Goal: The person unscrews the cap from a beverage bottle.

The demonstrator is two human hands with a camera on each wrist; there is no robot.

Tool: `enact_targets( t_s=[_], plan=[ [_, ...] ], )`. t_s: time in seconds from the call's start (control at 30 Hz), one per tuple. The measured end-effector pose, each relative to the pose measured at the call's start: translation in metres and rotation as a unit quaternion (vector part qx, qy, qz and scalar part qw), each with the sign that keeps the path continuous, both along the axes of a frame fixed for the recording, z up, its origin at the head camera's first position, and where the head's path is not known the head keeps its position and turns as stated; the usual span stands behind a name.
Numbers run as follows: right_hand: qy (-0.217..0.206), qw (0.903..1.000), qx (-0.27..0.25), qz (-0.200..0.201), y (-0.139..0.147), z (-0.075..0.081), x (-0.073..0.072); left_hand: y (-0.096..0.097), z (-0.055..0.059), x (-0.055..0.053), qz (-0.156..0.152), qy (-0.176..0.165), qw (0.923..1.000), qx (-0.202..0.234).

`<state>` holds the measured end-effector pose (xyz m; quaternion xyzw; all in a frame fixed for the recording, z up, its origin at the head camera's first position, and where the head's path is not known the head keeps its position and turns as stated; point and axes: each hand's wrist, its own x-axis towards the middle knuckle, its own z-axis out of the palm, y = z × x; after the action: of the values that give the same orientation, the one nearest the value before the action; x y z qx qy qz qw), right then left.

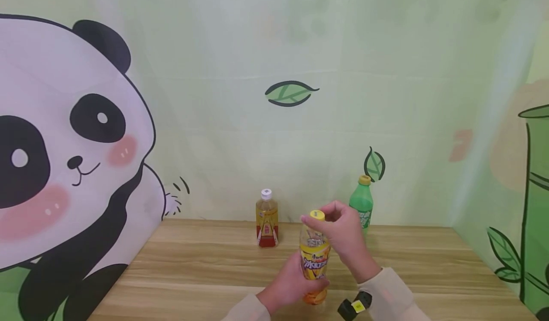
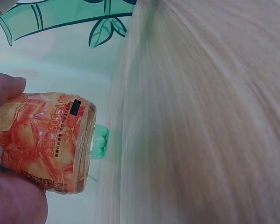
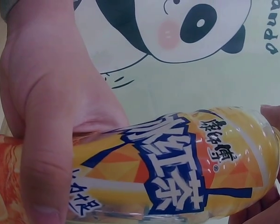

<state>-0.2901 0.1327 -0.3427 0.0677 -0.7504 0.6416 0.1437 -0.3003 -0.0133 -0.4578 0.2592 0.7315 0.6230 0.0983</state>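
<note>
An iced tea bottle (image 1: 315,254) with a yellow and orange label is held upright over the table. My left hand (image 1: 288,283) grips its lower half, the thumb across the front of the label. At the top, the thumb and fingers of my right hand (image 1: 346,230) pinch the yellow cap (image 1: 317,214). In the left wrist view the base of the bottle (image 2: 46,144) shows apart from the tabletop. The right wrist view has its label (image 3: 172,163) close up, with my left hand (image 3: 56,93) wrapped round it and right fingertips (image 3: 273,210) at the neck end.
A bottle with a white cap and a yellow and red label (image 1: 267,223) stands at the back of the wooden table (image 1: 193,268). Behind my right hand is a green bottle (image 1: 362,199) with a gold cap. A printed panda backdrop (image 1: 214,120) rises along the back.
</note>
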Motion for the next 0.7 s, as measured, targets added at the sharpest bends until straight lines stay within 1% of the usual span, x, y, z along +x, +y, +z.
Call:
enact_targets(
  t_s=[0.17, 0.33, 0.53, 0.7],
  plan=[
    [0.007, 1.0000, -0.004, 0.001, 0.0009, 0.0000, 0.0001, -0.0004, -0.0007, -0.0004, 0.003, -0.007, 1.0000, -0.002],
    [0.008, 0.9999, -0.002, 0.012, 0.0022, 0.0000, -0.0005, -0.0006, -0.0007, -0.0010, 0.003, -0.016, 0.9999, -0.003],
    [0.004, 0.9997, 0.001, 0.026, 0.0040, 0.0003, -0.0009, -0.0011, -0.0007, -0.0018, -0.004, -0.010, 0.9999, -0.002],
    [0.003, 0.9993, 0.004, 0.036, 0.0052, 0.0010, -0.0001, -0.0018, -0.0001, -0.0020, 0.000, -0.013, 0.9999, -0.002]
  ],
)
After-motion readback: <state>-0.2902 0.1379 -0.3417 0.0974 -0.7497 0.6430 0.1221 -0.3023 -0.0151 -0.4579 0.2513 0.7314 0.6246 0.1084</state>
